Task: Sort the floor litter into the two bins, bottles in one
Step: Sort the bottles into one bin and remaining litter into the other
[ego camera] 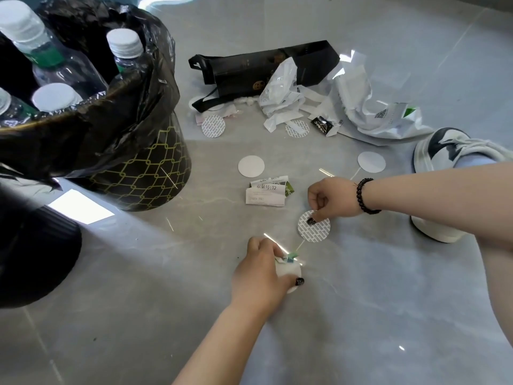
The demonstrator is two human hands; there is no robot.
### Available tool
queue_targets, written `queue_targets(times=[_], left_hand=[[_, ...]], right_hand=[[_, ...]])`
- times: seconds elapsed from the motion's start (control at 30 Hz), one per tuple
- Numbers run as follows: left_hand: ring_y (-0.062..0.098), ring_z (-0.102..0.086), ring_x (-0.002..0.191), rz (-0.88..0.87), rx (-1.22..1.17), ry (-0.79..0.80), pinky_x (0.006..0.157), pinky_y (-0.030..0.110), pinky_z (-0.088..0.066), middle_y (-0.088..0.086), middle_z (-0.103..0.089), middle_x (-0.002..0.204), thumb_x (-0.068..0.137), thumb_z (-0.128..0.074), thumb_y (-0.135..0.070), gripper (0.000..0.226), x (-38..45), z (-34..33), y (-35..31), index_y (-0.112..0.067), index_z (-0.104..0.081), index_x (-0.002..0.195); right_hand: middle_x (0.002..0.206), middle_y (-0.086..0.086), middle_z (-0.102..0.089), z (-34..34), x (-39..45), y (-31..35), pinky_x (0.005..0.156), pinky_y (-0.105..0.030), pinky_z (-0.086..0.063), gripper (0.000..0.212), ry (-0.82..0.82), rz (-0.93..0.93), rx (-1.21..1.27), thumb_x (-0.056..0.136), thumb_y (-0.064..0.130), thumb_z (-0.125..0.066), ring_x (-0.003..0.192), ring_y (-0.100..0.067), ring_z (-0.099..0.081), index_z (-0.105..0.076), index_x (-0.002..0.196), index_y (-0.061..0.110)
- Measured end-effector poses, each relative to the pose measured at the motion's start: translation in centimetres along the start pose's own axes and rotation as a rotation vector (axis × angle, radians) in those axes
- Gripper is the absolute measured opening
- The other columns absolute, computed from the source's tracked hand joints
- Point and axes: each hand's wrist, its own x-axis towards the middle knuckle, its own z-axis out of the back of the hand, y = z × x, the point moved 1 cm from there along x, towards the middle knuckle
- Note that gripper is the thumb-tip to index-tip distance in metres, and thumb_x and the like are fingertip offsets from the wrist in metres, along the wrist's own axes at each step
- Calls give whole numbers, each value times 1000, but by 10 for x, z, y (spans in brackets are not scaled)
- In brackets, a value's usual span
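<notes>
Four bottles [66,70] are already sitting in the patterned bin [144,173], far left. I'm gripping a white disc and scraps [288,269] in my left hand [261,276], freeing my right hand [330,197] for pinching the printed disc [315,232] off the floor [361,301].

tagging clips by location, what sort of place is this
Probably an indoor room, home or office, with the person working at floor level: glossy grey tiled floor, a patterned bin lined with a black bag and holding water bottles, and scattered litter such as a receipt.
</notes>
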Motion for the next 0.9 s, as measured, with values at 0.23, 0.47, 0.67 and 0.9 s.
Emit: queue_targets(times=[0.23, 0.47, 0.67, 0.9], left_hand=[[13, -50, 87, -9, -53, 5, 68, 26, -36, -18, -49, 92, 75, -73, -45, 44, -5, 0, 3, -34, -37, 97], [1, -51, 81, -109, -215, -128, 66, 15, -36, -17, -57, 89, 88, -63, -30, 17, -4, -7, 14, -41, -51, 81], [0, -50, 70, -126, -363, -206, 59, 12, -35, -9, -55, 74, 86, -64, -13, 29, 3, -5, 9, -34, -52, 70], [-3, -46, 58, -121, -438, -192, 55, 12, -35, -24, -53, 68, 86, -64, -11, 33, 6, -6, 4, -35, -51, 67]], right_hand=[[67, 6, -60, 1, 1, 0, 54, -18, -45, 24, -48, -58, 215, 76, 27, -77, 56, -10, -53, -55, 83, 20], [77, -4, -65, 37, 7, -32, 54, -25, -49, 38, -318, -247, 433, 78, 20, -76, 57, -15, -58, -52, 107, 14], [90, -13, -67, 81, -2, -94, 52, -28, -55, 43, -472, -492, 414, 74, 22, -80, 64, -24, -62, -61, 112, 13], [69, -14, -62, 88, -9, -108, 45, -26, -48, 59, -358, -623, 411, 74, 11, -80, 61, -26, -56, -52, 125, 0]])
